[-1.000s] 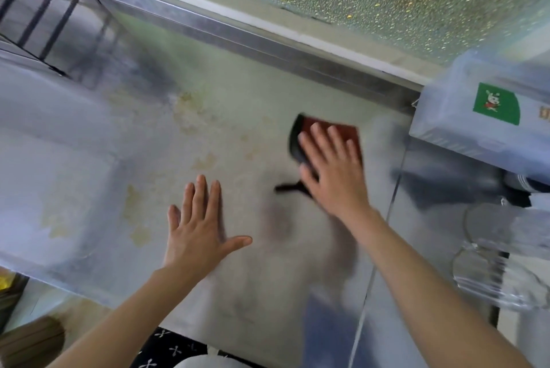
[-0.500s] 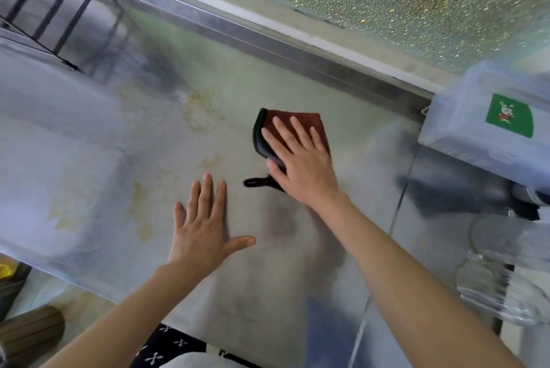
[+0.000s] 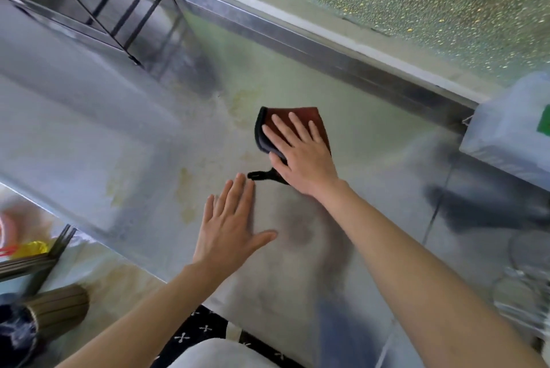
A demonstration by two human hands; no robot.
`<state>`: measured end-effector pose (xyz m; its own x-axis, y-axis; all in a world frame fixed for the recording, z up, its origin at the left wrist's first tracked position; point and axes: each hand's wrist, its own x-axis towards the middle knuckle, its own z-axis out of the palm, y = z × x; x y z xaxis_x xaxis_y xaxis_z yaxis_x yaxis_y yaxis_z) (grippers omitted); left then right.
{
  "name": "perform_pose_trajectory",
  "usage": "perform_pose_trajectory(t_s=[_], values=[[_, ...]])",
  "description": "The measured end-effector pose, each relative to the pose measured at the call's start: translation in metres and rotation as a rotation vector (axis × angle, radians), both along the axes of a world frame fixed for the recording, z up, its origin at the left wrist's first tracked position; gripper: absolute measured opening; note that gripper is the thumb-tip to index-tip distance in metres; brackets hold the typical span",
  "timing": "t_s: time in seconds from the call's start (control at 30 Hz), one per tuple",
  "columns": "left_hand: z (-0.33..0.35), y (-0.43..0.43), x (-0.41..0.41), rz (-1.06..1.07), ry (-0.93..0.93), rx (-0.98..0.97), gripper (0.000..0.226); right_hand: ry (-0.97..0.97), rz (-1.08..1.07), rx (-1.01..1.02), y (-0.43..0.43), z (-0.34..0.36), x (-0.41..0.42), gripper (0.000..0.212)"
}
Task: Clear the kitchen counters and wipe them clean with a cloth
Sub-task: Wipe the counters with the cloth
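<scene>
Right hand (image 3: 300, 159): released and flat, fingers straight and slightly spread, palm pressing the cloth down; nothing is clasped
Cloth (image 3: 297, 116): a folded red-brown cleaning cloth with dark edging, pinned under the right hand near the middle of the desk, toward the back rail
Loop tag (image 3: 259, 174): a short dark tab of the cloth that pokes out from under the heel of the right hand, pointing at the left hand
Left hand (image 3: 229, 230): released, palm down on bare metal just beside the loop tag, fingers together, thumb out to the right
Desk (image 3: 119, 144): brushed stainless steel, dull and streaky
Stains (image 3: 186, 201): yellowish patches left of both hands, some just beyond the cloth's far left corner
Edges: a black wire rack (image 3: 119, 4) stands at the far left, a clear plastic box (image 3: 506, 135) sits at the right against the back rail, and blurred glassware (image 3: 520, 293) lies at the near right
Progress: the middle of the desk is cleared and wiping looks under way, but the stains show, so I judge this patch unfinished; the rack, box and glassware on the desk suggest clearing is only partly done
Pose: both forearms reach forward from the near edge, the right arm stretched further and angled inward over the cloth, while the left is shorter and seems to brace the body
</scene>
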<state>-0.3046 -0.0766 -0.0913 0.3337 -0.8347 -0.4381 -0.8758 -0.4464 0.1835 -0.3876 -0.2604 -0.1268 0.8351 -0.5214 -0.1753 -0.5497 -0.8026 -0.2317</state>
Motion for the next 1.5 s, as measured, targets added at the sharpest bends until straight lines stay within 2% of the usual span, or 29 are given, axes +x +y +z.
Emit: perform_pose_trajectory(t_s=[0.07, 0.1, 0.2, 0.3, 0.37, 0.5, 0.57, 0.63, 0.7, 0.83, 0.9, 0.97, 1.03, 1.13, 1.2, 1.33, 1.4, 1.43, 1.5], values=[[0.003, 0.017, 0.014, 0.026, 0.000, -0.046, 0.100, -0.001, 0.017, -0.013, -0.004, 0.000, -0.017, 0.056], [0.005, 0.025, 0.024, 0.044, -0.012, -0.077, 0.099, -0.004, -0.055, -0.023, -0.007, -0.001, -0.027, 0.055], [0.007, 0.045, 0.063, 0.115, -0.035, -0.108, 0.100, 0.047, -0.426, -0.033, -0.002, 0.001, -0.045, 0.055], [0.009, 0.048, 0.103, 0.134, -0.019, -0.079, 0.111, 0.079, -0.723, 0.009, 0.026, 0.004, -0.029, 0.056], [0.008, 0.046, 0.129, 0.112, -0.001, -0.040, 0.119, 0.065, -0.726, 0.013, 0.057, 0.003, -0.006, 0.056], [0.002, 0.038, 0.164, -0.045, -0.001, 0.004, 0.116, 0.052, -0.418, 0.004, 0.128, 0.002, 0.033, 0.058], [0.000, 0.038, 0.173, -0.146, 0.004, 0.031, 0.113, 0.070, -0.290, -0.009, 0.144, 0.000, 0.029, 0.057], [-0.002, 0.041, 0.182, -0.212, 0.024, 0.052, 0.114, 0.053, -0.273, -0.027, 0.146, -0.001, 0.013, 0.056], [-0.008, 0.047, 0.192, -0.278, 0.008, 0.054, 0.115, 0.070, -0.401, -0.034, 0.151, 0.000, 0.001, 0.055], [-0.014, 0.056, 0.207, -0.423, -0.082, 0.036, 0.108, 0.082, -0.978, -0.034, 0.181, 0.002, 0.027, 0.058], [-0.017, 0.061, 0.213, -0.454, -0.079, 0.021, 0.106, 0.065, -1.136, -0.021, 0.203, 0.002, 0.059, 0.059], [-0.020, 0.067, 0.220, -0.457, -0.050, 0.006, 0.105, 0.062, -1.048, -0.039, 0.232, 0.002, 0.093, 0.057], [-0.021, 0.070, 0.225, -0.451, -0.013, -0.003, 0.104, 0.074, -0.850, -0.042, 0.265, 0.002, 0.119, 0.056], [-0.018, 0.069, 0.227, -0.459, 0.002, 0.016, 0.105, 0.078, -0.696, -0.072, 0.287, -0.002, 0.113, 0.057], [-0.017, 0.068, 0.227, -0.452, 0.010, 0.012, 0.104, 0.101, -0.788, -0.095, 0.298, -0.004, 0.096, 0.055], [-0.017, 0.067, 0.228, -0.443, 0.071, -0.011, 0.103, 0.138, -1.259, -0.017, 0.312, 0.001, 0.100, 0.056], [-0.016, 0.067, 0.233, -0.413, 0.117, -0.039, 0.099, 0.121, -1.412, 0.019, 0.309, 0.002, 0.124, 0.058], [-0.014, 0.068, 0.237, -0.388, 0.135, -0.064, 0.096, 0.112, -1.428, 0.026, 0.306, 0.002, 0.138, 0.058], [-0.011, 0.069, 0.251, -0.348, 0.138, -0.113, 0.094, 0.087, -1.319, 0.004, 0.298, 0.003, 0.167, 0.058]])
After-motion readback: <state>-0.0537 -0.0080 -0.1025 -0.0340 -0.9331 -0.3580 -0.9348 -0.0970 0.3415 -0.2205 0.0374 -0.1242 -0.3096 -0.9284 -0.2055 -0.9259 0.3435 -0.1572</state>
